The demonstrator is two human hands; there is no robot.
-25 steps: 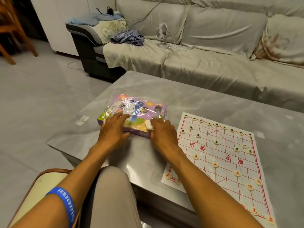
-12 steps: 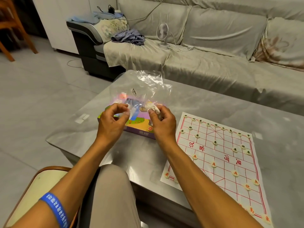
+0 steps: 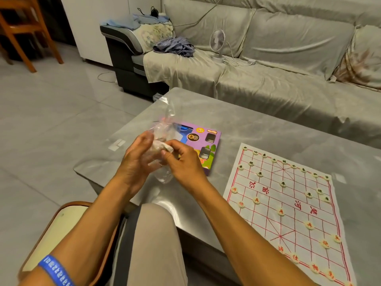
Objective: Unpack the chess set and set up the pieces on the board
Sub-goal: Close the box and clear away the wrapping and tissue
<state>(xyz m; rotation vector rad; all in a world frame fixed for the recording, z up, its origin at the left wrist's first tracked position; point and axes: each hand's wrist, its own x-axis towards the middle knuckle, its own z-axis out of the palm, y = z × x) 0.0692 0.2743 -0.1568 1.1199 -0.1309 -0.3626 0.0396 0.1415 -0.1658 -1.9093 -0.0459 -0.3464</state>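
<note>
A clear plastic bag [image 3: 168, 117] is held up above the table edge between both hands. My left hand [image 3: 137, 159] grips its lower part, and my right hand [image 3: 182, 162] pinches a crumpled white bit [image 3: 162, 145] at the bag. Behind the hands lies the purple chess set box [image 3: 208, 141], flat on the grey table [image 3: 257, 126]. To the right, the paper board [image 3: 288, 209] with red lines carries several round white pieces [image 3: 309, 225] with red and dark characters.
A grey sofa [image 3: 268, 83] runs along the far side of the table, with a small white fan [image 3: 217, 41] and a bundle of clothes [image 3: 175, 47] on it. My knee [image 3: 152, 234] is at the table's near edge. A wooden chair [image 3: 24, 27] stands far left.
Both hands lifted the plastic bag off the box and gathered it together between them. The box now lies uncovered on the table.
</note>
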